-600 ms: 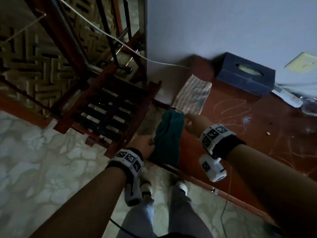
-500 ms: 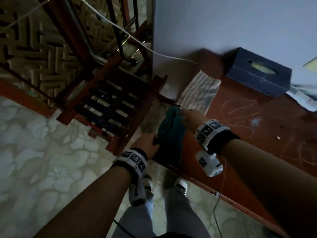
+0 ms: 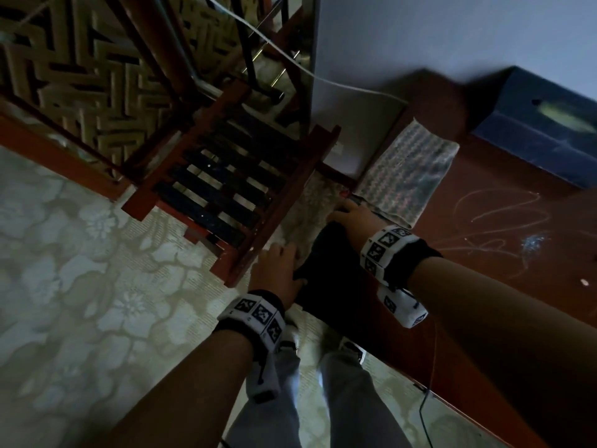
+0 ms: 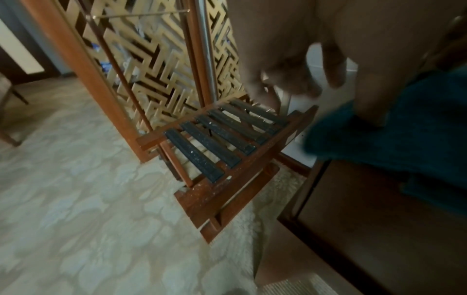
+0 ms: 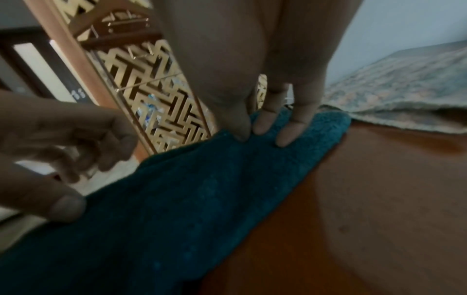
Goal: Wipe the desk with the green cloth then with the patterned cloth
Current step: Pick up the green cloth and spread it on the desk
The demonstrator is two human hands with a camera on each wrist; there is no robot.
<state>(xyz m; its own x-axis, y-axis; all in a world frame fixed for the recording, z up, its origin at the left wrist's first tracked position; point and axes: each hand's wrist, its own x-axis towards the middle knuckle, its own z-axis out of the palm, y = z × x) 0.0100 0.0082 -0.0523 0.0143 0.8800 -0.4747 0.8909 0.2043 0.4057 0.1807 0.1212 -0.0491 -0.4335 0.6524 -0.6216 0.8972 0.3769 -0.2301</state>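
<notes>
The dark green cloth [image 3: 326, 279] lies draped over the left edge of the reddish-brown desk [image 3: 484, 270]. My right hand [image 3: 347, 215] rests on its far end; in the right wrist view the thumb and straight fingers [image 5: 290, 131] press down on the green cloth [image 5: 189, 199]. My left hand [image 3: 281, 263] is at the cloth's left side. Its thumb [image 5: 68, 207] lies on the cloth's edge, with the other fingers [image 4: 290, 79] loosely curled and off the cloth. The patterned cloth [image 3: 407, 173] lies flat just beyond my right hand, at the desk's far left corner.
A dark blue tissue box [image 3: 542, 124] stands at the back against the wall. Chalk scribbles [image 3: 497, 221] mark the desk's middle. Left of the desk are a slatted wooden rack [image 3: 232, 182] and a lattice screen [image 3: 80, 76]. A white cable [image 3: 290, 63] runs along the wall.
My right hand has carried the green cloth's far end toward the patterned cloth and set it down. My left hand has loosened its grip; only the thumb stays on the cloth.
</notes>
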